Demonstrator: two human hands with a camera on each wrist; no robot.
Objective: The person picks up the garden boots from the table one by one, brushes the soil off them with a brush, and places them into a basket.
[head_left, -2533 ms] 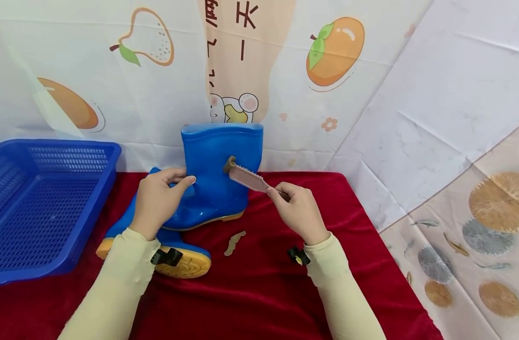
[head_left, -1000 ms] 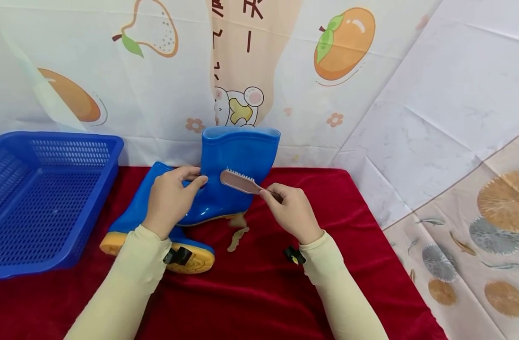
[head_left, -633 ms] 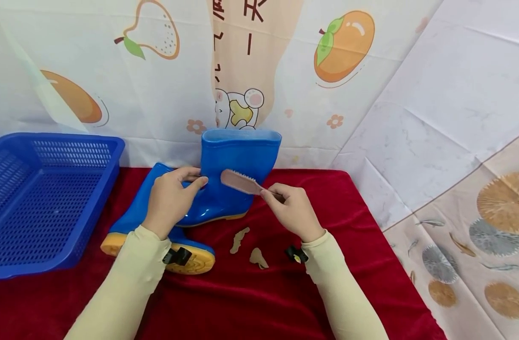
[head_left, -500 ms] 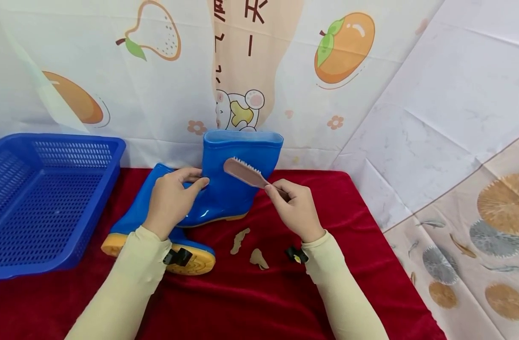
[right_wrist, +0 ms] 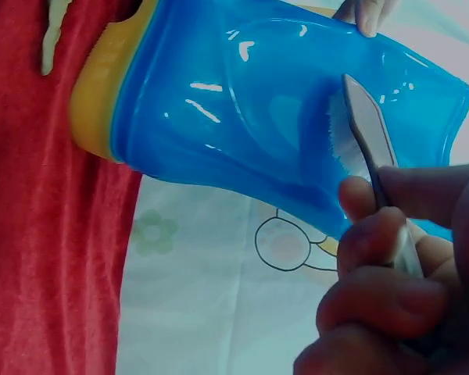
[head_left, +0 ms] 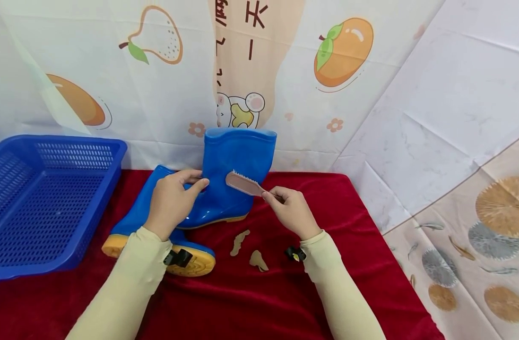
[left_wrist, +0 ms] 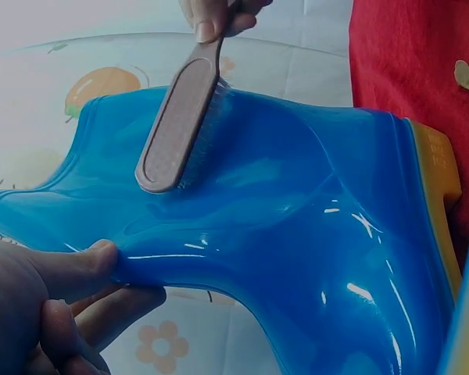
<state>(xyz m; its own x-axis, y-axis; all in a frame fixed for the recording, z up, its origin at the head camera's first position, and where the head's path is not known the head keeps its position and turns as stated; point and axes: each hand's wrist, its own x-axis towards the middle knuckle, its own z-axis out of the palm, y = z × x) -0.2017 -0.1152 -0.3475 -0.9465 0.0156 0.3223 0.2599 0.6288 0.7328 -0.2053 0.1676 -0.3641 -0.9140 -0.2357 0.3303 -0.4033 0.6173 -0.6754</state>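
A blue rain boot [head_left: 238,151] with a yellow sole stands upright on the red cloth. My left hand [head_left: 170,200] pinches the front of its shaft between thumb and fingers, as the left wrist view shows. In my right hand [head_left: 292,212] I grip the handle of a brown scrub brush [head_left: 244,183]. Its pale bristles [right_wrist: 344,137] face the boot's side and seem to touch it. A second blue boot [head_left: 140,203] lies on its side behind my left forearm, its yellow sole [head_left: 195,262] toward me. Two tan, mud-like flakes [head_left: 240,242] lie on the cloth before the upright boot.
A blue perforated plastic basket [head_left: 57,271] stands at the left. Behind the boots hangs a white curtain [head_left: 166,104] printed with fruit. The red cloth [head_left: 327,203] ends at the right, beside pale patterned fabric [head_left: 451,264].
The brown patch on the boot's shaft has come off; a second tan flake now lies on the cloth. The brush moved up, then back down along the shaft. The left hand keeps its hold.
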